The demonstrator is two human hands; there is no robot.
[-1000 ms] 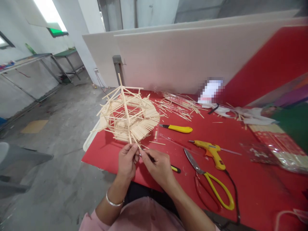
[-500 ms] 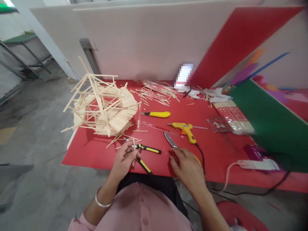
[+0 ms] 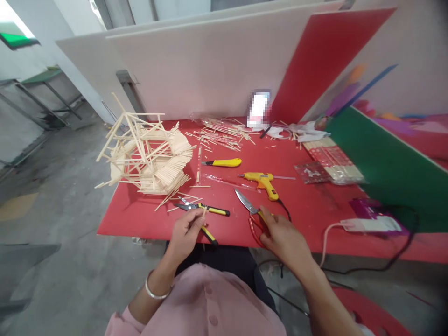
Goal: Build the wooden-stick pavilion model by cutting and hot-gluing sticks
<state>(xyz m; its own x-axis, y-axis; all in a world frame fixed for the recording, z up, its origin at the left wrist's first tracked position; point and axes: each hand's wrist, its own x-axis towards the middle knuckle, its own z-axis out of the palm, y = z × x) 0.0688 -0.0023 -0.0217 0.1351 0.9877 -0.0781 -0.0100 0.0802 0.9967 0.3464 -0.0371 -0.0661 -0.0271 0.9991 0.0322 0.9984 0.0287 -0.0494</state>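
Note:
My left hand point(image 3: 186, 233) is closed in a pinch around a short wooden stick point(image 3: 205, 212), whose tip shows above the fingers. Behind and under that hand lies a pair of pliers point(image 3: 219, 211) with black and yellow handles spread apart. My right hand point(image 3: 285, 238) has its fingers curled over the handles of scissors point(image 3: 247, 201). The scissors lie on the red table, blades pointing up and to the left; a red handle loop shows by my thumb. Left of the pliers stands a framework model of wooden sticks point(image 3: 149, 161).
A yellow glue gun point(image 3: 261, 179) with a black cord and a yellow utility knife point(image 3: 224, 163) lie mid-table point(image 3: 224, 228). Loose sticks point(image 3: 224, 137) and a propped phone point(image 3: 259, 107) are at the back. Packed sticks point(image 3: 336, 161) and a power strip point(image 3: 371, 225) sit right.
My right hand has shifted slightly and its fingers now curl onto the scissors' handles. My left hand still pinches the stick, which is more upright and less exposed. The camera view has shifted.

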